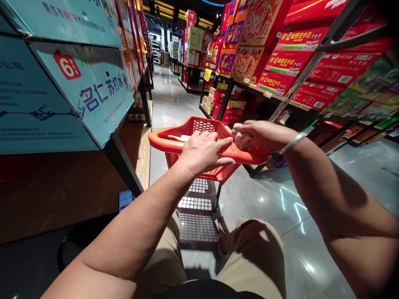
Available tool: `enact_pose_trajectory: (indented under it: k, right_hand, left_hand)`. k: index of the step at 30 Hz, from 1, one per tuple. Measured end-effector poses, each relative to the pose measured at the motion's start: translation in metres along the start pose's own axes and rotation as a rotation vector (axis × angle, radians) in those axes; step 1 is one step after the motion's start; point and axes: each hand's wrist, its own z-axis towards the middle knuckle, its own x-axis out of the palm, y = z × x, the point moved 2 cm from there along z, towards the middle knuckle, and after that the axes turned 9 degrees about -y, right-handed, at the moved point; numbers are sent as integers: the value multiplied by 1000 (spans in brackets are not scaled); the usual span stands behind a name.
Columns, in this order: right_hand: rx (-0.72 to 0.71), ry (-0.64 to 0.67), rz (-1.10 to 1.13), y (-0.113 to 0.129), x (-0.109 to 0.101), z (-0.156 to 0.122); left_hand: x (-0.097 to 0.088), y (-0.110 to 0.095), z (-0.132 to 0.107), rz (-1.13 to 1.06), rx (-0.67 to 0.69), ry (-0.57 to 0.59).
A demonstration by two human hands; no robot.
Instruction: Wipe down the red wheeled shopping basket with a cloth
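Note:
A red plastic shopping basket cart (174, 141) stands in a store aisle right in front of me. My left hand (204, 151) lies on its near rim, fingers stretched flat along the red handle bar. My right hand (257, 135) is curled at the right end of that rim, closed around something pale and crumpled that I cannot identify. A silver bracelet circles my right wrist. My legs in tan trousers show below the cart.
Pale blue cartons (90, 87) fill a tilted shelf on the left. Red gift boxes (293, 62) line shelves on the right. The glossy tiled aisle (170, 99) runs ahead toward more stacked boxes. A black shelf leg (124, 166) stands close to the cart's left.

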Motion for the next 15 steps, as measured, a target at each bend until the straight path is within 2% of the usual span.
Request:
enact_pose_trajectory:
  k: [3,5,7,10,12,15]
  right_hand:
    - [-57,-124,-86,-14,-20,-37]
    - [-37,-164,-87,-19,-15,-62]
    - [-1,-249,-51,-14,4,-80]
    - [-11,-522,-71,12,41,-91]
    - [-77,-695,-107,32,60,-90]
    - [-257,-822,-116,47,73,-89]
  left_hand:
    - [1,9,-1,9,13,14]
    - [2,14,-1,7,12,33]
    - [1,18,0,-1,-1,49]
    - [-4,16,5,-27,-32,92]
    - [-9,10,9,-48,-34,135]
    - [-13,-3,13,-49,-2,134]
